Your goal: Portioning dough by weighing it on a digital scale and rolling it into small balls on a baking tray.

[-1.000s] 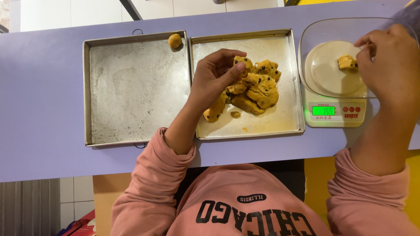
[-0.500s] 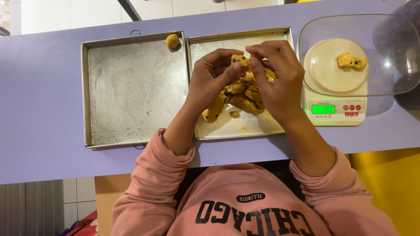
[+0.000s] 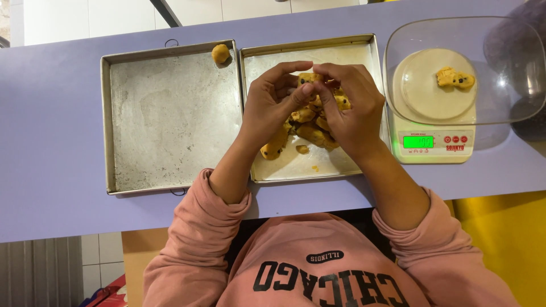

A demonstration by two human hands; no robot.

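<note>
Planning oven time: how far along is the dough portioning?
Done: one dough ball sits on the left tray. In hand: both hands, left hand and right hand, pinch dough from the heap; a piece lies on the scale. Most remains.

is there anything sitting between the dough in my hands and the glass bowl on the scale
Nothing visible. Both hands, left hand and right hand, pinch dough over the right tray. Toward the glass bowl lies only the tray's rim.
</note>
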